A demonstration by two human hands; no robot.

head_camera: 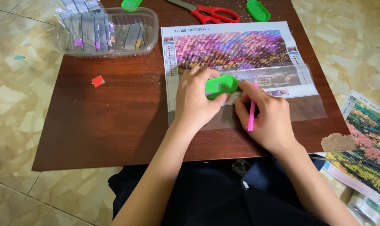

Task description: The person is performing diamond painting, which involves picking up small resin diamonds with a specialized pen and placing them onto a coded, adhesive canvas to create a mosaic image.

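Dark brown wood fills my view: a low table (114,121) set on a marbled tile floor (14,83). On it, toward the far right corner, lies a diamond-painting canvas (234,52) showing pink blossom trees, with a clear film sheet (309,111) peeled back over its near edge. I see my left hand (194,100) closed around a small green bead tray (221,85), holding it over the near edge of the canvas. My right hand (267,119) sits just beside it, fingers curled around a pink applicator pen (252,112), its tip pointing up toward the tray; whether it touches the tray I cannot tell.

At the far left corner stands a clear plastic tub (150,29) filled with little bead packets (87,27). Red-handled scissors (213,14) lie along the far edge, between two more green trays (258,10). A small red square (98,80) rests alone on the wood left of the canvas. On the floor off the right edge lies a second colourful canvas (372,138).
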